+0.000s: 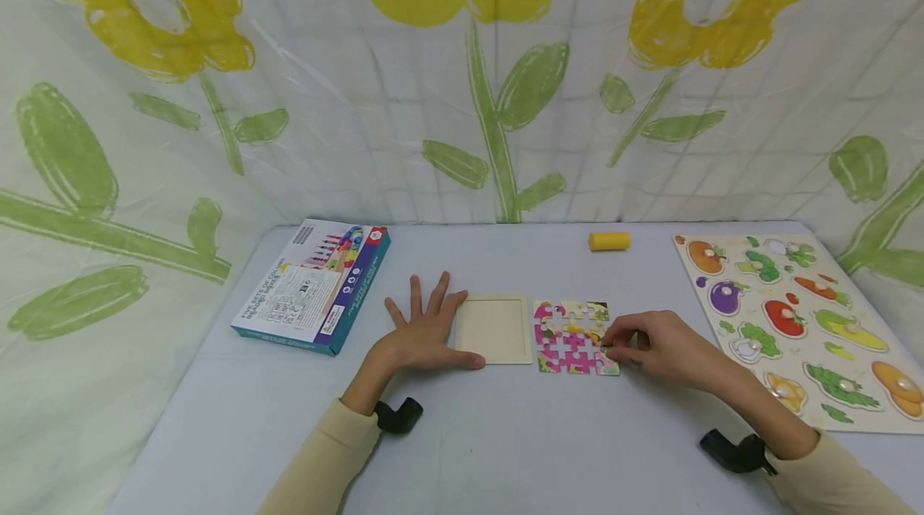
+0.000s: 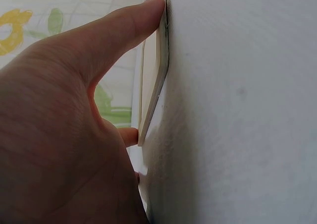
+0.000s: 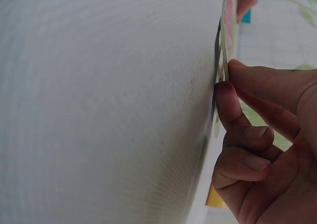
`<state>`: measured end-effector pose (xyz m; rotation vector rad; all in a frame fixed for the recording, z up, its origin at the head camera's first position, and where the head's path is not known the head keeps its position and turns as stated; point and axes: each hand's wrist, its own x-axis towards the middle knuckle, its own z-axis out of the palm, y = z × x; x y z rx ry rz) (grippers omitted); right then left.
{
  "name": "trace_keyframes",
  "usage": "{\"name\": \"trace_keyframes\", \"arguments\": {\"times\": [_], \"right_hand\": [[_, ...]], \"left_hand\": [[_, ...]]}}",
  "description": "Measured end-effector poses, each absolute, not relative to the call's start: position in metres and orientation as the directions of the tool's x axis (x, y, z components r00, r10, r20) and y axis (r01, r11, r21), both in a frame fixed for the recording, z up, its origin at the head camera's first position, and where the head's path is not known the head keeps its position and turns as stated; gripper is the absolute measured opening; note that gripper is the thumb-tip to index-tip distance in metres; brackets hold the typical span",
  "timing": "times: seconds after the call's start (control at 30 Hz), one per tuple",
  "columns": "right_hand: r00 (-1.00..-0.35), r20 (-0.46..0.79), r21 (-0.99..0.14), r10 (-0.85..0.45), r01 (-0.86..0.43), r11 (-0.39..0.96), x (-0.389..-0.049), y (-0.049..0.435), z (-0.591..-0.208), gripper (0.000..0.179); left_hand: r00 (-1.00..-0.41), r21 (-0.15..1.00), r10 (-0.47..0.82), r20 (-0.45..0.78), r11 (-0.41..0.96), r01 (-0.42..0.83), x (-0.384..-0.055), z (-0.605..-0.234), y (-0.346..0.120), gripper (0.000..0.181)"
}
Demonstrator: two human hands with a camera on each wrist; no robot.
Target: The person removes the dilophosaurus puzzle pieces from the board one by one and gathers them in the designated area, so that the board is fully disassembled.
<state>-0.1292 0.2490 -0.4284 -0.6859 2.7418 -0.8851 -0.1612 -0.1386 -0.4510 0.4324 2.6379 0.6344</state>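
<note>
My left hand [image 1: 424, 338] lies with spread, straight fingers at the left side of a shallow square wooden tray [image 1: 529, 338]. Its thumb touches the near left corner and its index finger the far left corner, as the left wrist view also shows of the tray's edge [image 2: 157, 80]. Just right of the tray lies a jigsaw puzzle [image 1: 575, 358] in pink, yellow and green, with gaps between several pieces. At its right edge my right hand [image 1: 667, 348] pinches a puzzle piece [image 3: 223, 60] between thumb and fingertip; the fingers partly hide that piece in the head view.
A blue and white box [image 1: 310, 286] lies at the left. Toward the back stands a yellow cylinder [image 1: 609, 241], lying on its side. A board of vegetable pictures with knobs [image 1: 794, 354] covers the right side of the table [image 1: 505, 443]. A flowered curtain [image 1: 325, 162] hangs behind.
</note>
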Motion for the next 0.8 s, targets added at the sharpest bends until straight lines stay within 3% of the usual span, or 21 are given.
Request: {"name": "trace_keyframes", "arguments": {"times": [0.8], "right_hand": [[-0.898,-0.020,-0.596,-0.440,-0.342,0.726,-0.1273,0.2534,-0.4280,0.008]], "left_hand": [[-0.870,0.487,0.393,-0.298,0.846,0.215,-0.1637,-0.4540,-0.1387,0.116]]}}
